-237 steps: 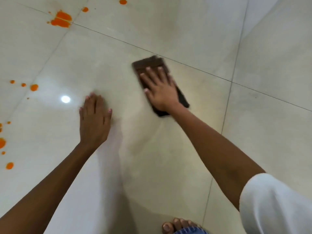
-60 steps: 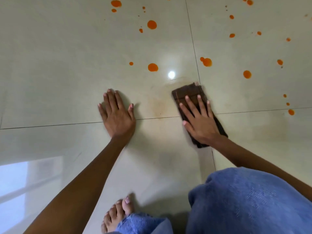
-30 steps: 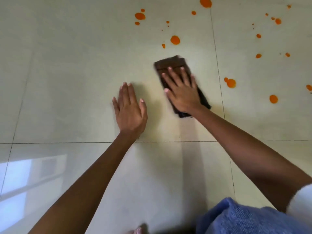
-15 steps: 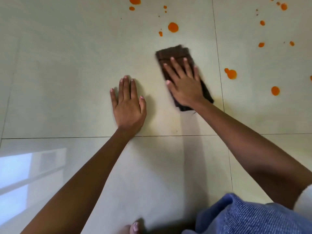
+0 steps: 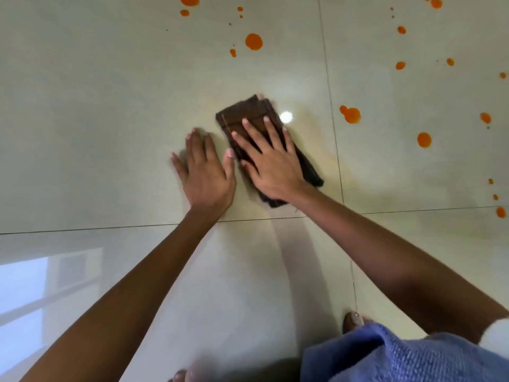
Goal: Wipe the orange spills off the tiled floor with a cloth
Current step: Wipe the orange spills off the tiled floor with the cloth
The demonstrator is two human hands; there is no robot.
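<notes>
While the left hand [image 5: 205,172] is laid flat, fingers straight, on the tiled floor [image 5: 96,106], the brown cloth [image 5: 248,117] is pressed down by the flat right hand [image 5: 272,164]. Orange spills [image 5: 350,114] are seen beyond and to the right, apart from the cloth.

Head view, looking down. I read the setting as an indoor room, most likely in a home. The tiled floor [image 5: 110,106] is laid in large, pale beige, glossy tiles separated by thin dark grout lines [image 5: 334,133]. Its polish carries a window reflection [image 5: 41,285] at lower left, with frame bars visible, and a small round light reflection [image 5: 286,117] near centre. Both indicate an enclosed, daylit room. Bare toes [image 5: 352,322] rest on the tiles at the lower edge beside a blue garment [image 5: 385,359], which suits a domestic place rather than a workplace. Orange spills [image 5: 253,41] dot the far tiles. I cannot tell which room it is.
</notes>
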